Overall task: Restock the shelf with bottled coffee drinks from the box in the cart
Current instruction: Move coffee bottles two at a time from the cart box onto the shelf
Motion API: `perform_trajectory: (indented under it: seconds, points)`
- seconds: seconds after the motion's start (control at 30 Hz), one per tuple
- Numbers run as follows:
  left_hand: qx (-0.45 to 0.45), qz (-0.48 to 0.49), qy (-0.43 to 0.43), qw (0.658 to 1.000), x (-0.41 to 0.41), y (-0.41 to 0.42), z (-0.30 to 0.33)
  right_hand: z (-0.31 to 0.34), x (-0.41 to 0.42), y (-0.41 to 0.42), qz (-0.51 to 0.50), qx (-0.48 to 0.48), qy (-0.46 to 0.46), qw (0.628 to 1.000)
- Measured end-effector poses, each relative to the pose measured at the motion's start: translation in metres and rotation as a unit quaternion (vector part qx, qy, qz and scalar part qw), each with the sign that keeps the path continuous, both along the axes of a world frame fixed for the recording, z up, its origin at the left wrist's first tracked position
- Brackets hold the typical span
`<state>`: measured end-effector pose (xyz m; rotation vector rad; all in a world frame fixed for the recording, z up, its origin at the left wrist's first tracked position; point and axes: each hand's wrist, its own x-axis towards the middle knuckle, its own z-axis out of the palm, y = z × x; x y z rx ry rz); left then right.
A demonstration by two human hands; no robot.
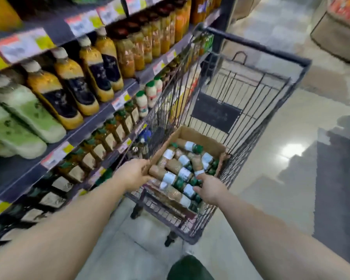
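Cardboard box (202, 138) in the cart (271, 81), lower centre of frame, still packed with coffee bottles (177, 165). Left hand (134, 174) gripping box edge, right hand (208, 189) reaching onto bottles, grip unclear. Restocking barely started, shelf (101, 116) at left awaiting.

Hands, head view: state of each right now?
Left hand: grips the box edge.
Right hand: on the bottles; grip cannot be told.
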<state>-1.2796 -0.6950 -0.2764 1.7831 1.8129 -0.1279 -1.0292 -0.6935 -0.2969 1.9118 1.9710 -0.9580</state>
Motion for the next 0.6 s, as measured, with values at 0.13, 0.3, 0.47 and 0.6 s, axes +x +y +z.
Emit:
perform_trajectory:
  seconds: [0.13,0.3,0.47,0.6]
  points:
    - [-0.022,0.045,-0.027,0.998,0.013,0.027,-0.038,-0.042,0.006,0.049,0.025,-0.068,0.011,0.997]
    - [-0.047,0.079,-0.043,0.995,0.020,0.045,-0.087,-0.101,-0.006,0.067,-0.025,-0.140,0.036,0.989]
    - [-0.042,0.054,-0.042,0.997,0.017,0.075,-0.139,-0.153,-0.031,0.077,-0.128,-0.163,0.086,0.974]
    - [-0.052,0.028,-0.047,0.997,0.017,0.089,-0.166,-0.189,-0.048,0.074,-0.227,-0.172,0.120,0.951]
